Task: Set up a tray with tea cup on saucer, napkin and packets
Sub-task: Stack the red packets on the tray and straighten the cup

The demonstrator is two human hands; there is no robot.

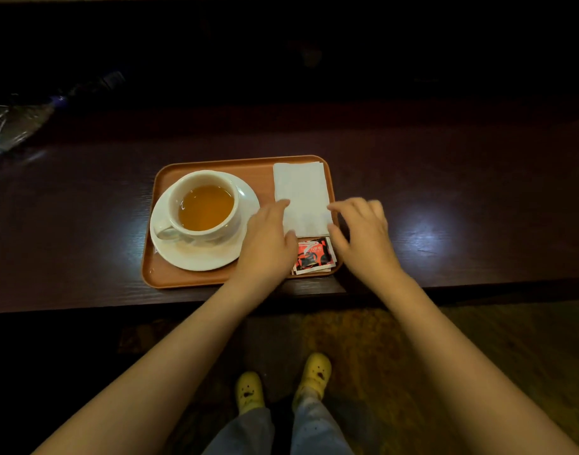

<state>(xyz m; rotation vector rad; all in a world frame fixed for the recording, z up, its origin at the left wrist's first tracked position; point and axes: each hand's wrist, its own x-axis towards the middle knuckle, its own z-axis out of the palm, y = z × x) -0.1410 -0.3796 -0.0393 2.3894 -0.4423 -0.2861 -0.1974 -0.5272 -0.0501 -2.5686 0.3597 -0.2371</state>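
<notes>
Low in the frame, yellow shoes [283, 382] are standing on carpet. At centre, the left hand [268, 244] and right hand [363, 234] are lying loosely open, flanking the napkin [301, 198], perhaps touching its edges, above the packets [314, 256]. Left on the tray [189, 279], the tea cup [204, 205] is sitting on its saucer [199, 257].

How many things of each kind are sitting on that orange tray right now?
Tea cup: 1
Saucer: 1
Napkin: 1 folded white one
Packets: at least 2, stacked; the exact number cannot be told
Total: at least 5 things on the tray
</notes>
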